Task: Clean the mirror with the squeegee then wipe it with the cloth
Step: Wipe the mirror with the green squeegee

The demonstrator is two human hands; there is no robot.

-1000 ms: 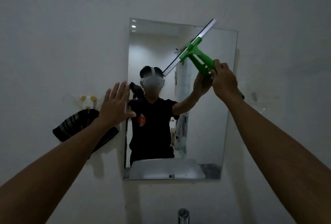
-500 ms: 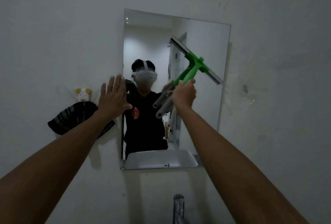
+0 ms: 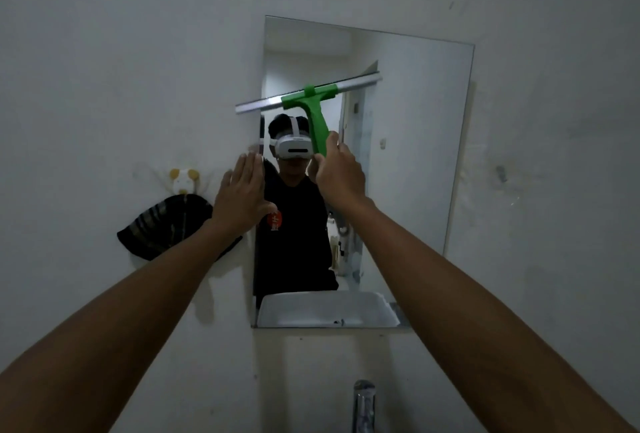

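On mirror [image 3: 415, 155], green squeegee [image 3: 317, 110] near-level.

arms [image 3: 145, 311]: bare, no sleeves in view | reflection: black t-shirt [image 3: 294, 224], white headset [image 3: 294, 147]

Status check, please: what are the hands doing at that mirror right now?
Right hand grips green squeegee, blade level across mirror. Left hand flat at mirror's left edge. Cloth hangs unused.

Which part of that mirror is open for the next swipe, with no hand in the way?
Free: the rectangular wall mirror's right half, between the green-handled squeegee and the right edge, and the strip above the blade. Crowded: the left edge, where the flat left hand and the gripping right hand sit close.
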